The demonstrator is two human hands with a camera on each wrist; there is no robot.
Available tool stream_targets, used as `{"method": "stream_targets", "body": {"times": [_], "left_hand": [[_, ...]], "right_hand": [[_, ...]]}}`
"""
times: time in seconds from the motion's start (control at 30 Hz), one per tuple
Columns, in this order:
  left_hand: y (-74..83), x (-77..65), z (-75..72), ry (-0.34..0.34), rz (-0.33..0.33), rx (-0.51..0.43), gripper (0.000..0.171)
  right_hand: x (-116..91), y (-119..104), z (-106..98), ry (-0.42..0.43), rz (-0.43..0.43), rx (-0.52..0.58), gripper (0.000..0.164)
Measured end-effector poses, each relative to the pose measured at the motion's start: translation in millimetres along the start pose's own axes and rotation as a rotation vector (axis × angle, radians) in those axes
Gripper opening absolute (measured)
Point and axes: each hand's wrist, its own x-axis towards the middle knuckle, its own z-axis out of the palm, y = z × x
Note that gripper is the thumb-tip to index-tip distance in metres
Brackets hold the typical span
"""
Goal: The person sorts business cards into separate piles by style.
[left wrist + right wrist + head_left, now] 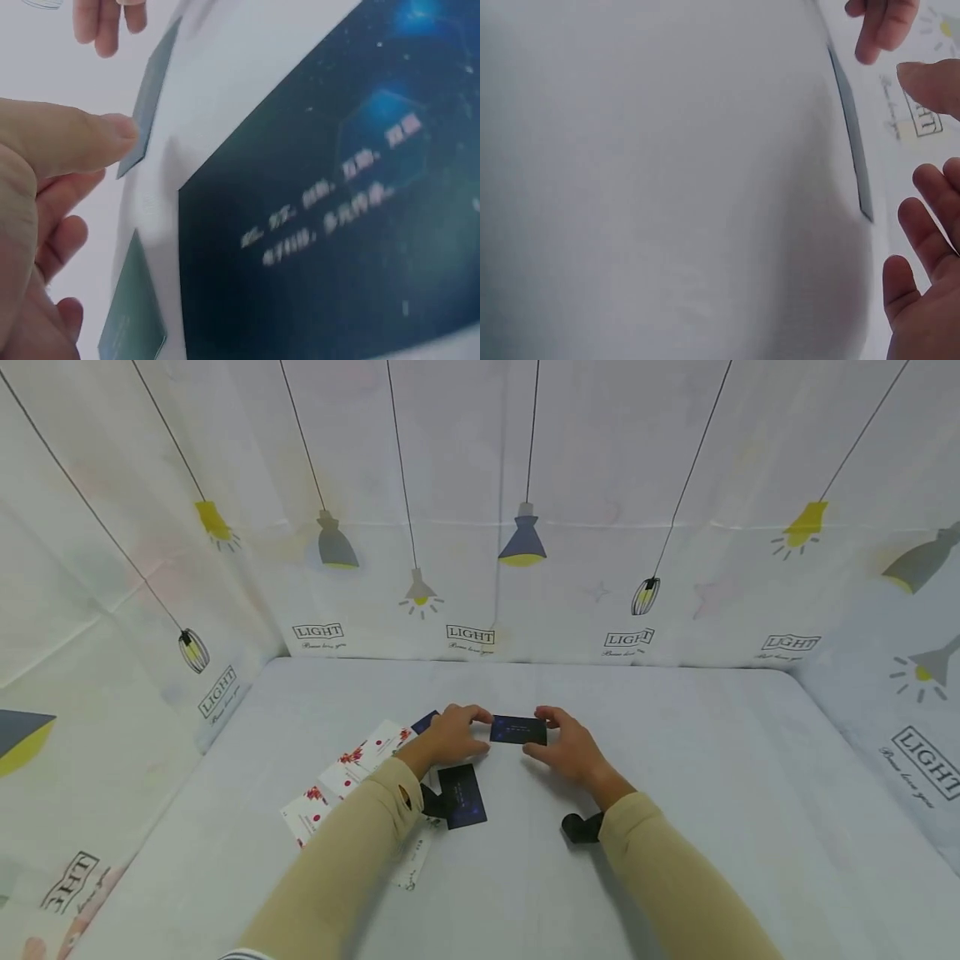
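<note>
A dark blue card (518, 730) with small light print is on the white table between my two hands. My left hand (454, 733) is at its left end, thumb and forefinger spread near the corners. At the right end is my right hand (572, 752), its thumb and fingers parted around that edge. In the left wrist view, the left thumb (112, 139) overlaps the card (154, 94); whether it touches cannot be told. The right wrist view has the card (851, 139) edge-on, with the right thumb (930, 86) apart from it in the picture. Neither hand visibly pinches it.
Another dark blue card (463, 795) lies by the left wrist, and one more (424, 722) peeks out behind the left hand. White cards with red flowers (351, 768) spread under the left forearm. A printed lamp-pattern curtain (562, 593) stands behind the table (712, 760).
</note>
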Motion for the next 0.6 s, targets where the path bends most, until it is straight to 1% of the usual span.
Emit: {"method": "stream_targets", "body": {"times": [0.1, 0.23, 0.43, 0.53, 0.6], "left_hand": [[-3.3, -5.9, -3.1, -0.021, -0.006, -0.013, 0.045], [-10.0, -15.0, -7.8, -0.041, 0.004, -0.036, 0.041], [-19.2, -26.6, -12.6, -0.072, 0.039, -0.074, 0.038], [-21.8, -31.6, -14.5, -0.091, 0.059, -0.074, 0.038], [-23.4, -34.7, -15.1, -0.100, 0.059, -0.082, 0.038]], "right_hand": [[-6, -2, 0, 0.007, -0.015, -0.005, 0.070], [-16, -7, 1, 0.004, -0.029, -0.005, 0.069], [-28, -13, 9, -0.033, -0.057, -0.022, 0.067], [-35, -20, 14, -0.057, -0.082, -0.021, 0.066], [-39, -26, 17, -0.073, -0.107, -0.013, 0.067]]}}
